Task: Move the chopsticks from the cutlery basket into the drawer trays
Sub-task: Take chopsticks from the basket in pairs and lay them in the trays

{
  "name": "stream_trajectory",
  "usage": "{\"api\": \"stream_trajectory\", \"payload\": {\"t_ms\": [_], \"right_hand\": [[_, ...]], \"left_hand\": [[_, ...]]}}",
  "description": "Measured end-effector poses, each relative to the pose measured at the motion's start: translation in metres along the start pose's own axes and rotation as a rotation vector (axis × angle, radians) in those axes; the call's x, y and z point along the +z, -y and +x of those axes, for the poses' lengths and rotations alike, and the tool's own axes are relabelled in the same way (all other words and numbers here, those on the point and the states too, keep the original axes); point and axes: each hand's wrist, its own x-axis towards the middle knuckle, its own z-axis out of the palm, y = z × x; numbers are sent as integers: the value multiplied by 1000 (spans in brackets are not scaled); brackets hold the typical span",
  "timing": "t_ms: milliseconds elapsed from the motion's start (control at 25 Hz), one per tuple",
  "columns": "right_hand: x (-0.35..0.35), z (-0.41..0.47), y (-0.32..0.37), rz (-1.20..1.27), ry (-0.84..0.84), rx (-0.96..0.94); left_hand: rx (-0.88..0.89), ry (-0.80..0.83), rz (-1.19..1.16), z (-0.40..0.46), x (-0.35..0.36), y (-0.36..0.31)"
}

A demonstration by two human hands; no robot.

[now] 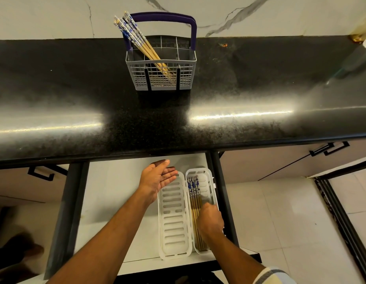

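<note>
Nearest the camera, the right hand point(210, 220) reaches down into the right tray point(206, 177) of the open drawer point(116, 191), its fingers curled together over the bare wooden ends of the chopsticks in the tray point(194, 198); whether they pinch a stick or only press on the bundle cannot be told. Just left, touching it, lies the left tray point(173, 220), with nothing in it. The left hand point(157, 177) hovers over that tray's far end, palm turned right, fingers straight and slightly apart, gripping nothing. Far off on the dark countertop point(75, 89) stands the cutlery basket point(162, 76), where the remaining chopsticks point(137, 37) lean left, patterned tops above the rim. These sticks are probably light, stiff and smooth, so they may roll or fan out. Taking the bunch together just above the basket rim, below the patterned tops, looks the safest hold.
</note>
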Motion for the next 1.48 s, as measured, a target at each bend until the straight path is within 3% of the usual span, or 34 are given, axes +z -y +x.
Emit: {"api": "stream_trajectory", "payload": {"t_ms": [920, 1200, 1480], "right_hand": [[-3, -1, -8, -10, 40, -51], [-112, 14, 57, 195, -211, -333], [-236, 25, 172, 222, -433, -671]], "left_hand": [[-11, 22, -4, -9, -2, -11], [108, 123, 67, -26, 16, -105], [350, 44, 24, -28, 43, -231]]}}
